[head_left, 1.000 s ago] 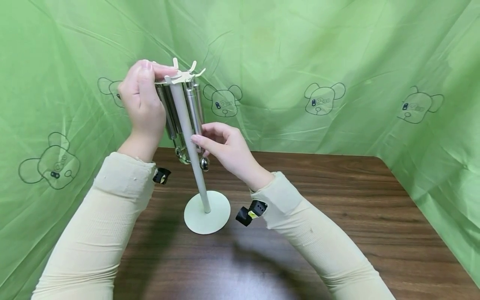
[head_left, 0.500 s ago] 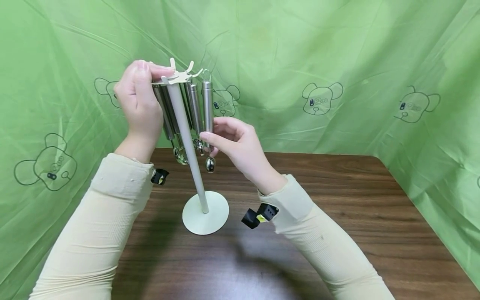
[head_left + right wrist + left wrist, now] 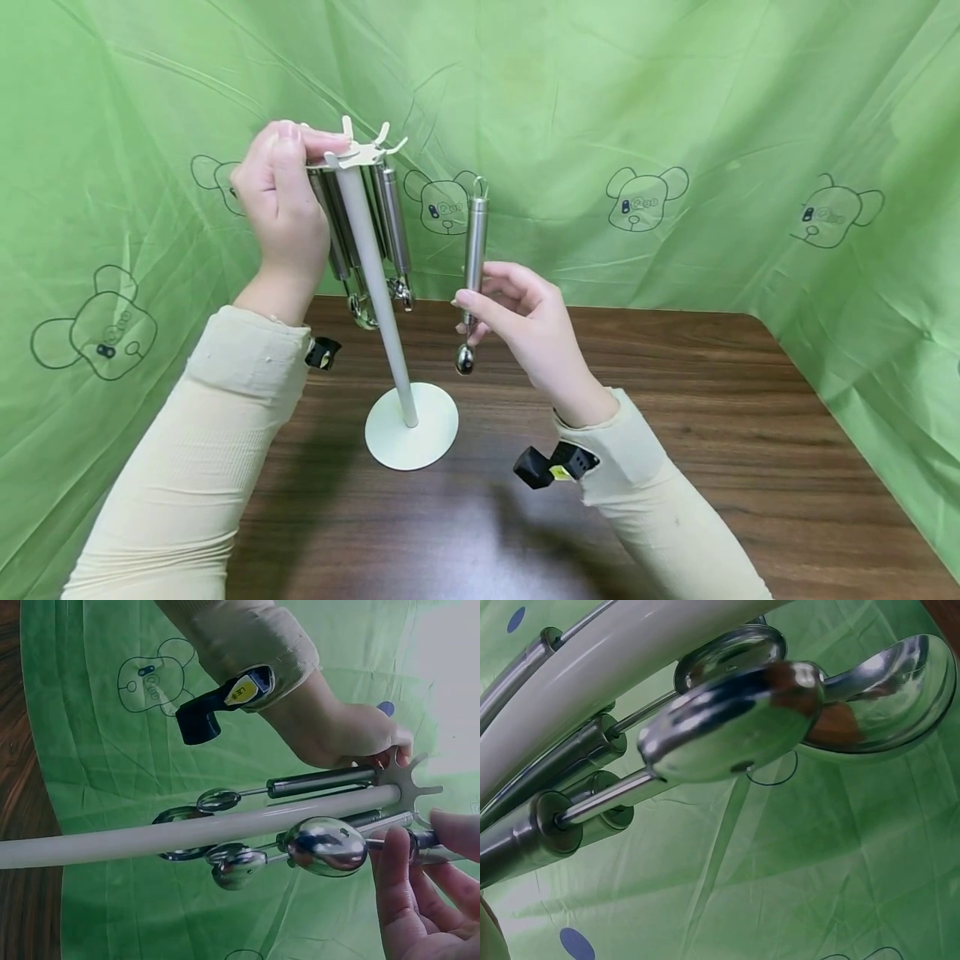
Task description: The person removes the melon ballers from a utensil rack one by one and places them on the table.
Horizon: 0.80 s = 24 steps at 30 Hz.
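Observation:
In the head view, a white utensil stand [image 3: 375,279] has a round base [image 3: 431,437] and a hooked top [image 3: 365,154]. My left hand [image 3: 281,196] grips the hooked top from the left. Right of the stand, my right hand [image 3: 536,329] pinches a small metal scoop [image 3: 476,237] by its steel handle, upright with the round bowl down and the wire loop up. The scoop is apart from the hooks. Several steel spoon-like utensils [image 3: 395,221] still hang around the pole; their bowls [image 3: 735,724] fill the left wrist view. In the right wrist view, the held scoop's bowl [image 3: 328,846] appears large.
The stand is on a dark wooden table [image 3: 675,400]. Green cloth [image 3: 540,100] with bear drawings encloses the back and sides. Black cameras [image 3: 551,467] are strapped at both wrists.
My right hand has drawn the scoop off its hook, then moved it right and lower, away from the stand. The left hand stays at the top of the stand.

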Available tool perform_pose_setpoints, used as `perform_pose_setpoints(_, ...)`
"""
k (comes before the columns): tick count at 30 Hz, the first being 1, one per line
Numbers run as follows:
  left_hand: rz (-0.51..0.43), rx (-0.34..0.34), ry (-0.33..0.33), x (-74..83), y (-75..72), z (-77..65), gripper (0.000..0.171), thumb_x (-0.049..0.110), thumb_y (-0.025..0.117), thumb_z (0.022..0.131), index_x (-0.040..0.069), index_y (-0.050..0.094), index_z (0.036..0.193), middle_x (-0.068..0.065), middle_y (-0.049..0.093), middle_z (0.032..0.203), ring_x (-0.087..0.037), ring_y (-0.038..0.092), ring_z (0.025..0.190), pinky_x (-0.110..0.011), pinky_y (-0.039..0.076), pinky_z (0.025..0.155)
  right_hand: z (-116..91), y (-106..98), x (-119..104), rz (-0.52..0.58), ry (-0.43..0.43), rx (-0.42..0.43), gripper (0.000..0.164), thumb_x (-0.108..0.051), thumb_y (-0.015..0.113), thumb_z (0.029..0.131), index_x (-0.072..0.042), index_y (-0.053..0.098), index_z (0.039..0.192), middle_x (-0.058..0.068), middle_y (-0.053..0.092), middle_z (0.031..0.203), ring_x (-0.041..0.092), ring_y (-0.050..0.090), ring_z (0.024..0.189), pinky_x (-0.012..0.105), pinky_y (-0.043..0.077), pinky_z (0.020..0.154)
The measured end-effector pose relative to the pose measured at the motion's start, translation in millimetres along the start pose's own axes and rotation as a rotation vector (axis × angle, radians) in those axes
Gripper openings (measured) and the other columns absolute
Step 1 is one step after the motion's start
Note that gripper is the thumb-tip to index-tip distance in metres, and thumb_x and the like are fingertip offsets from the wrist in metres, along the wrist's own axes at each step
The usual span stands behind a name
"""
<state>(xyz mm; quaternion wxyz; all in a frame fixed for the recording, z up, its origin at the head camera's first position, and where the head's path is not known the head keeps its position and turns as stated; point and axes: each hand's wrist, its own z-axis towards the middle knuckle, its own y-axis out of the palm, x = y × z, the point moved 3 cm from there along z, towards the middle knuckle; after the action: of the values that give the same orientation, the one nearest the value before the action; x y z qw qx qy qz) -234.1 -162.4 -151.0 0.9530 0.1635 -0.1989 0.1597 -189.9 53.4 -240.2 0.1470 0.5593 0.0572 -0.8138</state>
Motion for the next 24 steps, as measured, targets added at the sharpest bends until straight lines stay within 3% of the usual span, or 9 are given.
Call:
perform_pose_setpoints(4, 0.003, 0.005, 0.008, -0.8, 0.5, 0.1, 0.045, -0.003, 0.036, 0.094, 0.006, 0.074, 0.072, 0.018, 0.065, 0.072, -0.003, 0.060, 0.071, -0.021, 0.048, 0.077, -6, -6, 4, -0.007, -0.013, 0.019, 0.026, -0.005, 0.061, 0.095, 0.004, 0.061, 0.119, 0.015, 0.071, 0.093, 0.021, 0.070, 0.068, 0.035, 0.059, 0.064)
perform_pose_setpoints(10, 0.008, 0.011, 0.012, -1.6, 0.4, 0.1, 0.046, -0.003, 0.036, 0.094, 0.009, 0.074, 0.071, 0.018, 0.065, 0.071, -0.003, 0.060, 0.071, -0.022, 0.049, 0.079, -14, -16, 14, -0.028, 0.011, 0.048, 0.025, -0.010, 0.061, 0.096, 0.001, 0.062, 0.118, 0.022, 0.070, 0.096, 0.025, 0.069, 0.069, 0.035, 0.059, 0.062)
perform_pose_setpoints(17, 0.004, 0.015, 0.016, -1.4, 1.3, -0.7, 0.046, -0.004, 0.036, 0.094, 0.007, 0.074, 0.071, 0.018, 0.064, 0.071, -0.002, 0.059, 0.070, -0.023, 0.048, 0.082, -23, -26, 33, -0.012, 0.054, 0.109, 0.019, -0.009, 0.063, 0.095, 0.000, 0.063, 0.112, 0.009, 0.071, 0.086, 0.022, 0.066, 0.066, 0.033, 0.058, 0.058)
perform_pose_setpoints(24, -0.002, 0.024, 0.016, -0.4, 2.3, -1.9, 0.042, -0.004, 0.035, 0.094, -0.006, 0.071, 0.073, 0.018, 0.066, 0.073, -0.003, 0.061, 0.071, -0.021, 0.050, 0.078, -29, -34, 55, 0.012, 0.104, 0.167, 0.017, -0.005, 0.062, 0.094, 0.002, 0.062, 0.109, 0.005, 0.072, 0.081, 0.016, 0.067, 0.064, 0.030, 0.057, 0.057)
